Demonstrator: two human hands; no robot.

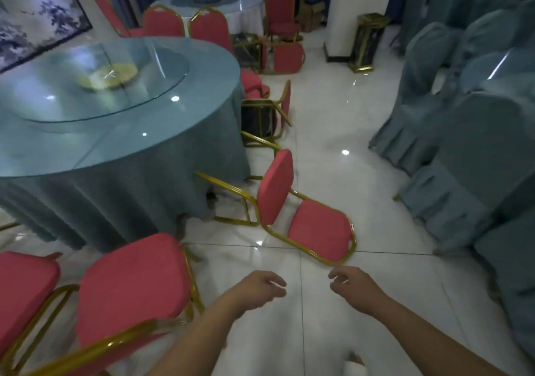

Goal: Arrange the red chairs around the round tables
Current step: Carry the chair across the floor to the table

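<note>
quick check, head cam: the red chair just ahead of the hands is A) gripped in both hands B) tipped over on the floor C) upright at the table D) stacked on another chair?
B: the red chair lies tipped over on the floor tiles beside the round table, and the left hand and right hand hold nothing.
</note>
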